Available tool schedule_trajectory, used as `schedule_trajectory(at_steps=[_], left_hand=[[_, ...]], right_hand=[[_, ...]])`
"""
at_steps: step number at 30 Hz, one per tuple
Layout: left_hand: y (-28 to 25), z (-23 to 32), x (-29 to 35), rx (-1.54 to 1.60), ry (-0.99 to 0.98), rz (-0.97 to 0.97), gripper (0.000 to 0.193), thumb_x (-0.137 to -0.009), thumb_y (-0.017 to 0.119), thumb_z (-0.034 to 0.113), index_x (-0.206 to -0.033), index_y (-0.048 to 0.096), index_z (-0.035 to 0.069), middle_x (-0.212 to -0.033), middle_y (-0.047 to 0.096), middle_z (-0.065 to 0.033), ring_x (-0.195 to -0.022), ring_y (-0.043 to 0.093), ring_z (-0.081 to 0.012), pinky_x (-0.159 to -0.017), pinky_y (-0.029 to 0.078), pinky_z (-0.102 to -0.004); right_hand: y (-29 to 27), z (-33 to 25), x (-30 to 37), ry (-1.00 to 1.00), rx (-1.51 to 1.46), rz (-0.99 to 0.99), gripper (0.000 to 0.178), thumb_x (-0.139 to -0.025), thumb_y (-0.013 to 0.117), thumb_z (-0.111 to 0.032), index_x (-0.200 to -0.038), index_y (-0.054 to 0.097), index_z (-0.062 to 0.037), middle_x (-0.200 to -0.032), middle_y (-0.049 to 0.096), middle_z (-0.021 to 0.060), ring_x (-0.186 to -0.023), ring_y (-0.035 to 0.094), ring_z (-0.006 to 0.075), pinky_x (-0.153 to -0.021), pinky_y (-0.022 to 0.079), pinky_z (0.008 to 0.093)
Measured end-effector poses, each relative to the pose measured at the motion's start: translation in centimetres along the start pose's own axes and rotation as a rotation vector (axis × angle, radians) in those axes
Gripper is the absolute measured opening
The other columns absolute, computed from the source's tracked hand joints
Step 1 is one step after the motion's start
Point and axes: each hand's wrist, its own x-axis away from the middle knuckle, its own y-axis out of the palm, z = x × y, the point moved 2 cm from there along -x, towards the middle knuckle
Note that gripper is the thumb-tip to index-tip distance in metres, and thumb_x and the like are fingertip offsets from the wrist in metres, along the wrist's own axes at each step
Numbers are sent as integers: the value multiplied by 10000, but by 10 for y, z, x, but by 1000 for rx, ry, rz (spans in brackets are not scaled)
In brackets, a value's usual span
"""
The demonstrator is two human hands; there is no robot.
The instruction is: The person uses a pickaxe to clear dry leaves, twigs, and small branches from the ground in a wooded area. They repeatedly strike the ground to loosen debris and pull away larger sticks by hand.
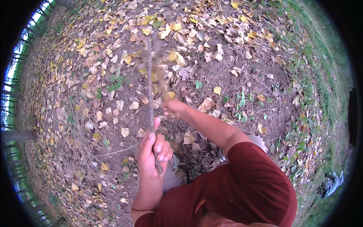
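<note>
The thin grey-brown stick (150, 81) stands above the soil, pointing away from the body, and serves as the landmark. The left hand (150, 151) closes its grip round the stick near its lower end, a short stub poking out below the palm; the right hand (175, 108), just right of the stick, makes a tight fist on a tan handle (162, 84), whose far end is too blurred to identify. To manage this well, the left hand should probably keep the stick steady and its fingers low, well clear of that blurred end, while the right wrist stays in line with the handle. Whether handle and stick touch, I cannot tell. Fallen leaves (165, 32) lie beyond the stick, dry grass (81, 142) to its left, green seedlings (242, 101) and a grey-blue bundle (332, 184) well to its right. Nothing solid seems to block the hands, though the trouser legs (172, 181) sit near the stick's lower end.
</note>
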Motion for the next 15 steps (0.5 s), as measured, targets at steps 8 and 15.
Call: schedule_trajectory(at_steps=[8,15], left_hand=[[-4,3,7,38,59,29,378,-944,337,216,-1287,354,59,-615,373,34,-461,358,-58,-444,350,-216],[-10,12,22,27,80,6,381,-947,332,231,-1292,356,71,-597,365,39,-444,351,-51,-426,338,-218]], right_hand=[[96,-27,60,-168,170,-361,279,-715,638,-113,-918,497,16,-577,502,23,-448,468,88,-364,407,199],[-9,-113,88,-192,112,314,75,-849,472,-105,-834,473,-31,-619,480,20,-444,471,90,-332,363,190]])
